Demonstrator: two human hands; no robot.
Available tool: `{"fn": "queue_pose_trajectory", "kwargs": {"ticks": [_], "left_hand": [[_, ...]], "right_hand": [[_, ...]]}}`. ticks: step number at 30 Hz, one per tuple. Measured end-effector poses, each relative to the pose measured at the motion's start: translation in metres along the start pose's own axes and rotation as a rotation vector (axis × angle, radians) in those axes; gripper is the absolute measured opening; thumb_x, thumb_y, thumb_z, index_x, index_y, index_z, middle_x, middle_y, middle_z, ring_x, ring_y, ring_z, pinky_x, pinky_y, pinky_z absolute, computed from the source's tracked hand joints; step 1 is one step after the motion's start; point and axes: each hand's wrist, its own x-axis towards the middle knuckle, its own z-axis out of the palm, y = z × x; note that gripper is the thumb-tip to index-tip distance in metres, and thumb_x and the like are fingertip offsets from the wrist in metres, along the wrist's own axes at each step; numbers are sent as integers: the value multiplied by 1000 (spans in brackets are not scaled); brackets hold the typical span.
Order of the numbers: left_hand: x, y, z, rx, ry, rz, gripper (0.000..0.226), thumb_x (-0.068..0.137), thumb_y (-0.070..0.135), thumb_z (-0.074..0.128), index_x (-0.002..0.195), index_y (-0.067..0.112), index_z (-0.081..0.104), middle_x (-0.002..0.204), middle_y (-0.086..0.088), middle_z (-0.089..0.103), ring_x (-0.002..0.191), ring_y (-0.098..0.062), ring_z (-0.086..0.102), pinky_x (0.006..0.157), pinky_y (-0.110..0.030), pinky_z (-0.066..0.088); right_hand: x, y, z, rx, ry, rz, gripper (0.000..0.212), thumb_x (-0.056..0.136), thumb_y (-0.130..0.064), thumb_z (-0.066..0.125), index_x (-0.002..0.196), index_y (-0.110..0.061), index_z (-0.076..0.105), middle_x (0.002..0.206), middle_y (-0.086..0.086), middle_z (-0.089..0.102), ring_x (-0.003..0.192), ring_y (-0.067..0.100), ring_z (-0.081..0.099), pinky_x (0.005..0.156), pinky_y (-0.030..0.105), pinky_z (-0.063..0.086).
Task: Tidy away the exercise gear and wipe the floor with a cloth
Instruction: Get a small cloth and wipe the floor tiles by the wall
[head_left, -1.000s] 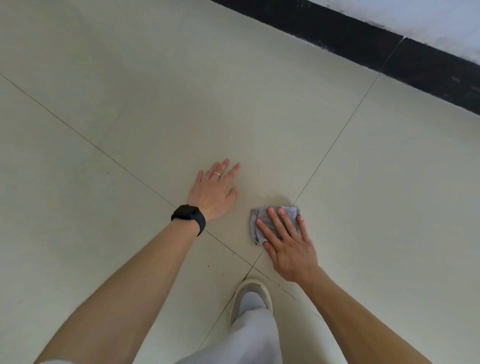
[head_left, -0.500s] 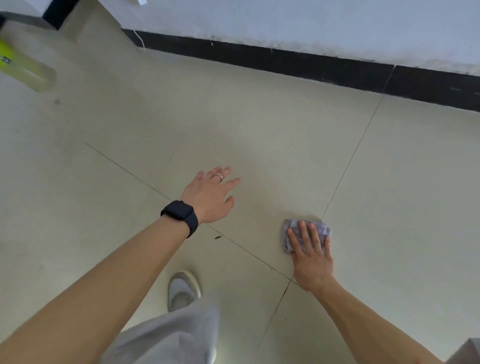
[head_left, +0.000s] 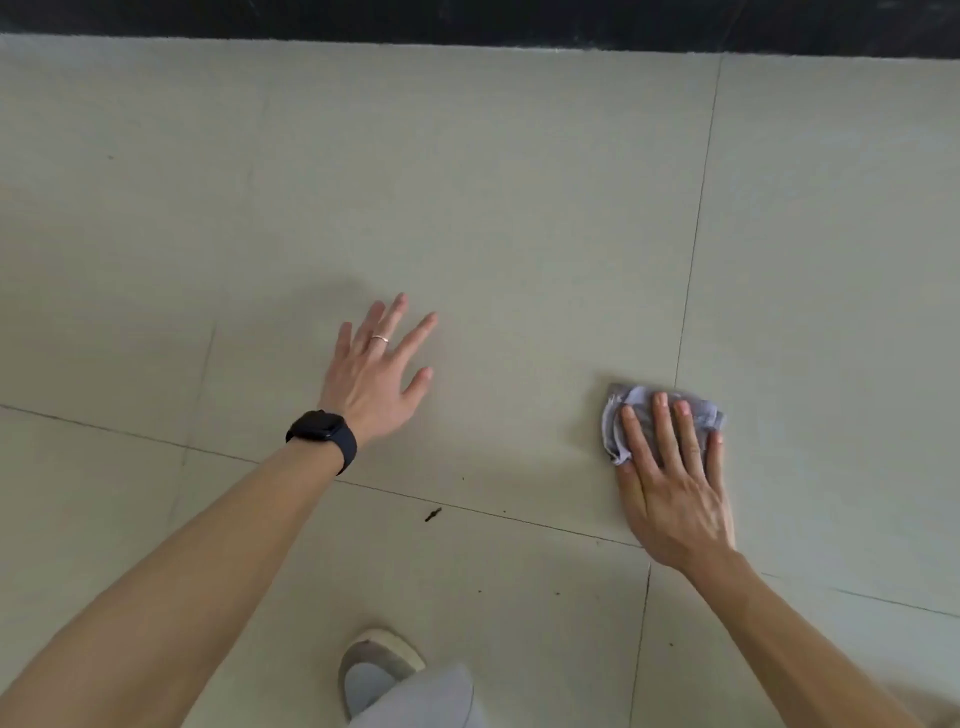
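Stage: the wiping half of the task was under way; this is a judgement from the cloth being down on the floor under a hand.
Cloth: a small, crumpled lilac-grey cloth (head_left: 636, 397) lay on the pale floor tile (head_left: 467, 182), just left of a grout line that ran up toward the black skirting (head_left: 467, 18).
Right hand: the right hand (head_left: 675, 483) lay flat on the cloth, fingers straight and slightly spread, pressing it to the tile rather than gripping it.
Left hand: the left hand (head_left: 374, 379) was well apart from the cloth, palm down, fingers splayed and holding nothing. Whether it bore on the tile or hovered just above it could not be told.
Wrist and finger: a dark smartwatch (head_left: 324, 434) sat on the left wrist and a thin ring (head_left: 379, 339) on one finger.
Left to wipe: a dark fleck (head_left: 432, 514) and a few smaller specks lay near the grout line between the hands, so that patch probably needed a pass.
Exercise gear: none was in view; whether it had been tidied away could not be judged.
Stance: a light shoe (head_left: 382, 657) and a grey trouser leg (head_left: 421, 701) showed at the bottom edge, which suggested a low crouch.
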Motion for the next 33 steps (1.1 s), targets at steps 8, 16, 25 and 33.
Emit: {"fn": "queue_pose_trajectory", "kwargs": {"ticks": [8,16,25,33], "left_hand": [[-30,-118,49,-161,-17,-370,71,92,70,20,157,43,8,168,-2,-2,153,-31,5,119,-62,9],[-33,-138,69,-275,54,-335,76,87,78,20,155,48,9,167,9,-9,154,-23,-3,119,-62,-2],[-32,-141,63,-261,1,-322,76,85,79,16,153,52,-3,162,15,-24,153,-15,-14,120,-60,-5],[-32,-140,68,-300,43,-316,78,84,80,21,154,51,4,165,15,-16,154,-17,-7,119,-57,-8]], "right_hand": [[-3,-137,16,299,67,659,69,100,-49,17,161,-21,1,165,18,-16,152,33,-19,121,60,-6],[-14,-224,32,8,-125,-166,58,106,-48,20,161,-33,8,169,2,-2,156,24,-4,123,52,3],[40,-130,-16,333,-157,815,68,103,-45,14,160,-15,-10,163,21,-24,149,39,-26,120,50,-16],[22,-232,1,29,-142,-164,61,107,-46,15,161,-22,1,168,11,-10,154,31,-13,126,43,-1]]}}
